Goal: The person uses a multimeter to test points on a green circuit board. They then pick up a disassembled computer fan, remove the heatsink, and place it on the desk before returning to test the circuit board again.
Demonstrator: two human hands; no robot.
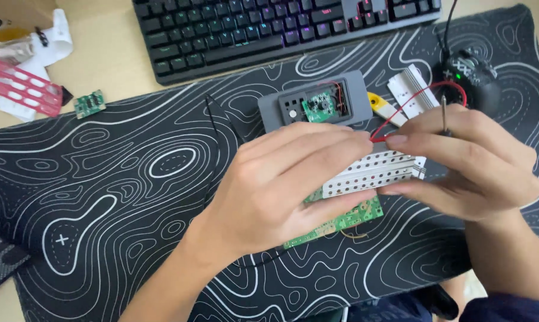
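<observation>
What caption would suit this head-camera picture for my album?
Left hand and right hand hold a white perforated strip and red wire over a green circuit board.

Tan desk [111, 56], black contour-print mat [102, 197]

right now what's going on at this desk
A person holds a white perforated strip and green circuit board between both hands above a black patterned mat. The left hand steadies them; the right hand pinches a red wire and carries a thin tool. A grey case lies open behind.
</observation>
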